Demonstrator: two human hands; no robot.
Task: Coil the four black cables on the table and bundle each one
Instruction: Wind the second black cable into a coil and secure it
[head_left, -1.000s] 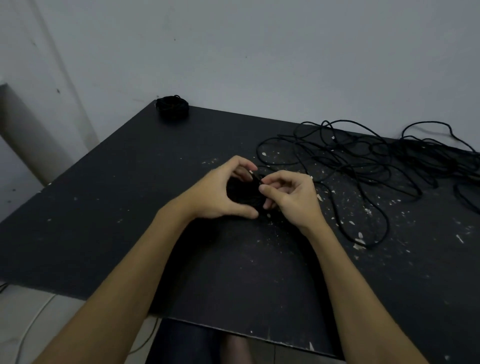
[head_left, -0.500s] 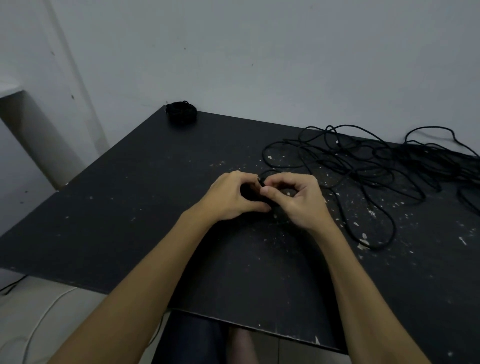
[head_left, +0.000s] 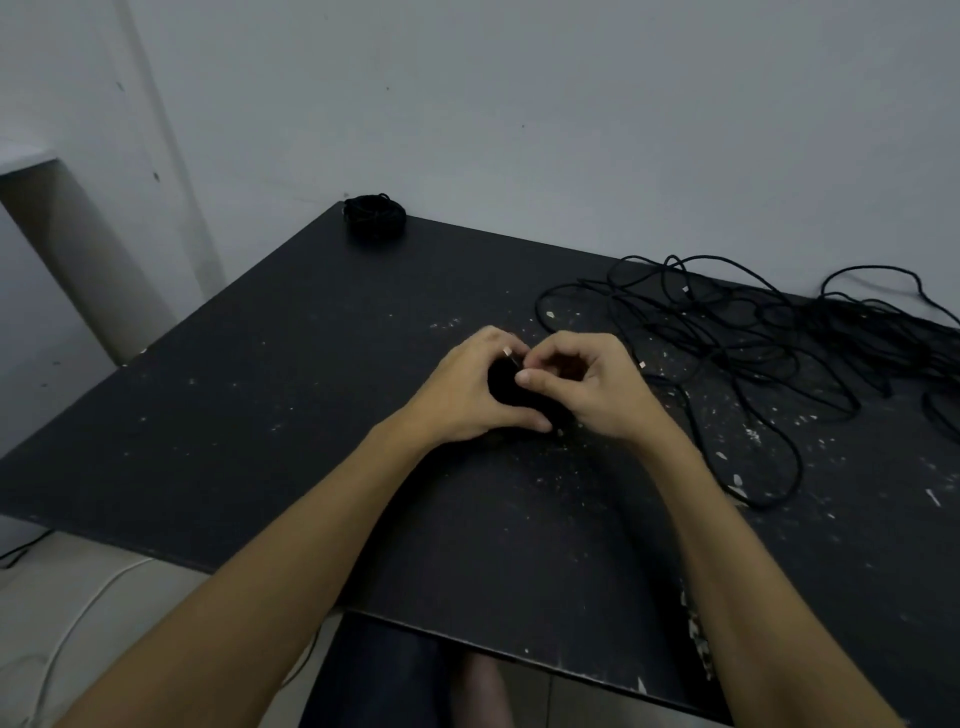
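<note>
I see both hands meeting mid-table over a small black coil (head_left: 503, 387). My left hand (head_left: 467, 389) wraps the coil from its left, fingers curled over the top and thumb tucked beneath. My right hand (head_left: 592, 387) closes in from the right, thumb and forefinger pinching at the coil's upper edge, just beside the left fingertips. Most of the coil is hidden between the palms. A finished bundle (head_left: 374, 215) sits at the table's (head_left: 260, 415) far corner; loose cables (head_left: 753, 343) sprawl to the right.
</note>
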